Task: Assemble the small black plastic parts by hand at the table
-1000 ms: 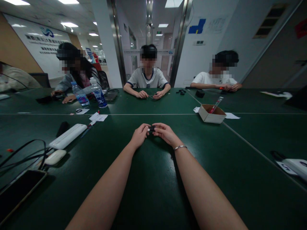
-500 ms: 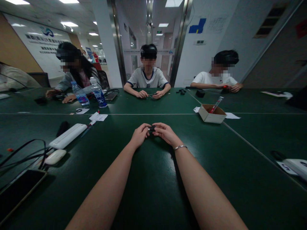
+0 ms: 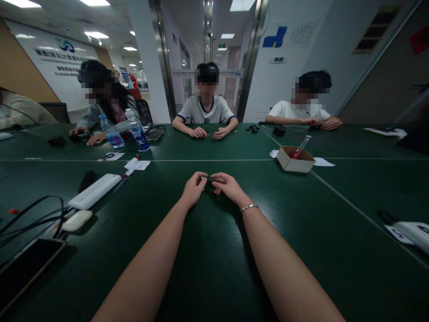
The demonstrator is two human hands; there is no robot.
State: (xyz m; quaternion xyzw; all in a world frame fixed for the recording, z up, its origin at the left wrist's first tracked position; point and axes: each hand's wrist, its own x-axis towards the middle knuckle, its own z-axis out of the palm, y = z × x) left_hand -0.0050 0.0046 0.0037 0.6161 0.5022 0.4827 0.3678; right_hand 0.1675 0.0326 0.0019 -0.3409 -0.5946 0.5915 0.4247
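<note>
Both my hands meet over the dark green table (image 3: 214, 250), in the middle of the view. My left hand (image 3: 193, 189) and my right hand (image 3: 228, 186) each pinch one end of a small dark object (image 3: 208, 179) held between their fingertips. The object is thin and short; I cannot make out what it is. A metal bracelet (image 3: 248, 207) circles my right wrist. Both forearms stretch forward from the bottom edge.
A white elongated case (image 3: 95, 190), a white mouse (image 3: 77, 220), black cables (image 3: 30, 217) and a phone (image 3: 27, 268) lie at the left. A cardboard box (image 3: 296, 159) sits at the right. Two water bottles (image 3: 125, 132) stand farther back. Three people sit across the table.
My hands have moved slightly apart, and the small dark object between them now looks thinner and more stretched out. The person at the far right has shifted a hand.
</note>
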